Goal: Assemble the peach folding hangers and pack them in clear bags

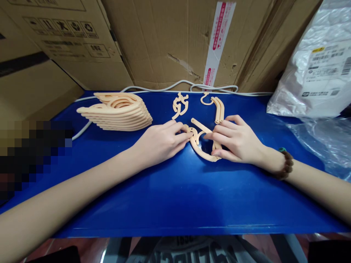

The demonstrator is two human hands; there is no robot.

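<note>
— Where is the curved peach-coloured piece seen?
— At the centre of the frame, above the blue table, between two hands. Its left end is pinched between the thumb and forefinger of the left hand; its right end is gripped by the bent fingers of the right hand, with a straight strip angled just beside them.
— And the containers?
— Cardboard boxes are lined across the top, and a white plastic bag is propped at upper right. The contents of both are hidden from view.
— What else is shown?
— A stack of matching pieces is set left of centre; small curved parts, a hook and paired strips are laid beyond the hands.
— What is obscured?
— The left edge is blurred into blocks, both forearms are cut off by the frame, and the piece's right end is partly covered by fingers.
</note>
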